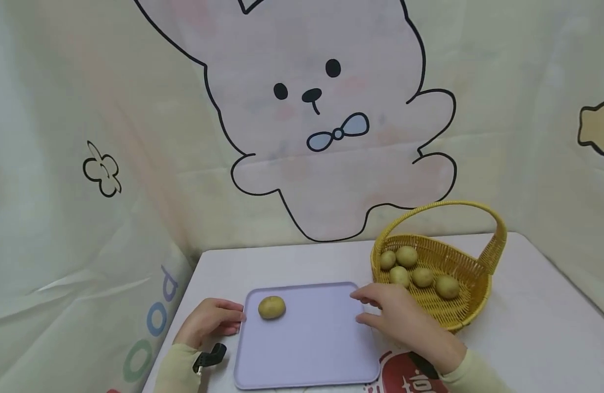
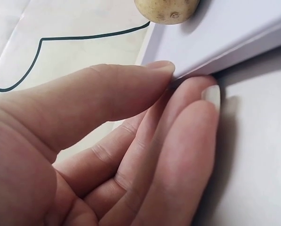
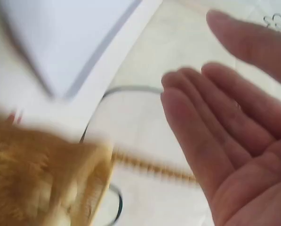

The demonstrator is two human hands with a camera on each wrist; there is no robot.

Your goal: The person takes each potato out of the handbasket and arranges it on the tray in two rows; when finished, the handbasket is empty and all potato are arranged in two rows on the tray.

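Observation:
A pale lilac tray (image 1: pixel 314 349) lies on the table with one potato (image 1: pixel 271 308) near its far left corner. At the tray's left edge my left hand (image 1: pixel 211 321) pinches the rim, thumb on top and fingers underneath, as the left wrist view shows. Over the tray's right edge, just left of the basket, hangs my right hand (image 1: pixel 397 314). Its thumb and fingers are spread apart, and the palm (image 3: pixel 258 188) holds nothing. A yellow woven basket (image 1: pixel 471 295) stands at the right, with several potatoes (image 1: pixel 448 286) inside.
The basket's tall handle (image 1: pixel 449 203) arches over it. Near the front, a red printed patch (image 1: pixel 405 376) on the white table (image 1: pixel 528 327) shows partly beneath my right arm. A cloth backdrop (image 1: pixel 154 98) with a cartoon bear rises behind the table.

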